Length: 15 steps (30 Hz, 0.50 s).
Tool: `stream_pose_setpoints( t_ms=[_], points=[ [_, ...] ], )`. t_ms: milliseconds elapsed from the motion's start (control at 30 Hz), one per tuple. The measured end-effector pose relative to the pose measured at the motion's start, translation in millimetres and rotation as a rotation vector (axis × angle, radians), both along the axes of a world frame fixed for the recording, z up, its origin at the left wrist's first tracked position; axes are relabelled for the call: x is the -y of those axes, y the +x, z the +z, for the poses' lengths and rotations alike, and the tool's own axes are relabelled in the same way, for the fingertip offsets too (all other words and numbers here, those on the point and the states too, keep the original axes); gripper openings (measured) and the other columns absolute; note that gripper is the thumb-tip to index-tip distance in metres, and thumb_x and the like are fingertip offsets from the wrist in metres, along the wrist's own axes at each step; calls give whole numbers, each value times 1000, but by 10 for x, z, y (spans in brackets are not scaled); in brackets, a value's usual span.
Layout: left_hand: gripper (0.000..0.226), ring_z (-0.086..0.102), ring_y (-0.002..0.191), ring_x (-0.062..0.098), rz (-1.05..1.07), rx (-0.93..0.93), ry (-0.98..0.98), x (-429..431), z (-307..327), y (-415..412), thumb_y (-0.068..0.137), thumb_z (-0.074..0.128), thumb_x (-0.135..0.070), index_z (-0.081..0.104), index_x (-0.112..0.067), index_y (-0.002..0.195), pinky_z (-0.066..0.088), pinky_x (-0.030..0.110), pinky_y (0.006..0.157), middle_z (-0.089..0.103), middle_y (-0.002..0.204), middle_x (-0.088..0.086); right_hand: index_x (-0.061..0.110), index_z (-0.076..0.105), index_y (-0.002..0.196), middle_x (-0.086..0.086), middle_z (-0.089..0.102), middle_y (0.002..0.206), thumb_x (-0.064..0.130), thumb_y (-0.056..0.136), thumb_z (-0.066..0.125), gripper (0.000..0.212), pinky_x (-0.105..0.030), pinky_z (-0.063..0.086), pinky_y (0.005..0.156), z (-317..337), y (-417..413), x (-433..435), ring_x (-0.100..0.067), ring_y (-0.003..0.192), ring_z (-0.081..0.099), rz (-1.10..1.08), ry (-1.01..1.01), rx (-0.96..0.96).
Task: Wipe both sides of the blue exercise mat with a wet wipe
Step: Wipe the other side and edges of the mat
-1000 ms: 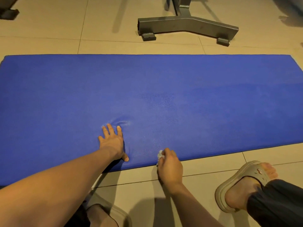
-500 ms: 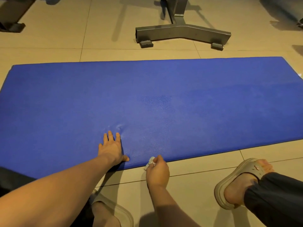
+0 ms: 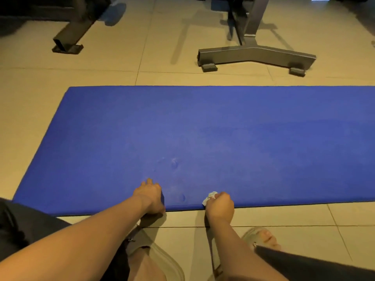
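The blue exercise mat (image 3: 203, 128) lies flat on the floor (image 3: 101, 76). The left grip (image 3: 150, 196) curls over the mat's near edge, apparently pinching it. The right grip (image 3: 220, 205), further along that edge, is closed round the balled wet wipe (image 3: 211, 196). If the mat is to be turned now, I judge both should take the near edge, spaced apart, and lift evenly.

Beige tiled floor (image 3: 113, 57) bears a grey metal stand base (image 3: 256, 54) and a dark frame foot (image 3: 68, 42).
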<state>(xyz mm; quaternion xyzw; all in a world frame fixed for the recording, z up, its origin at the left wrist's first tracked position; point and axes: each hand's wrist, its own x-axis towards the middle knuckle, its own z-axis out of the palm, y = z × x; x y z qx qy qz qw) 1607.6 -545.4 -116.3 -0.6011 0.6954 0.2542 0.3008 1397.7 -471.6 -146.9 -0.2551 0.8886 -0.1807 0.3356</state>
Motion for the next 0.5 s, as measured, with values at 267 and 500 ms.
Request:
stream_pose_setpoints(
  t_ms=[267, 500],
  points=[
    [127, 1, 155, 35, -82, 81, 134, -98, 75, 18, 73, 79, -59, -1, -15, 162, 26, 44, 123, -7, 166, 12, 4, 60, 114, -16, 65, 119, 17, 97, 57, 22, -38, 52, 86, 25, 297, 137, -36, 109, 64, 87, 10, 136],
    [125, -9, 156, 35, -113, 67, 120, -84, -48, 76, 77, 72, -63, -7, -15, 162, 24, 49, 124, -20, 167, 16, 15, 62, 103, -7, 66, 107, 22, 94, 59, 12, -34, 54, 80, -48, 379, -12, -28, 94, 65, 243, 16, 45]
  ],
)
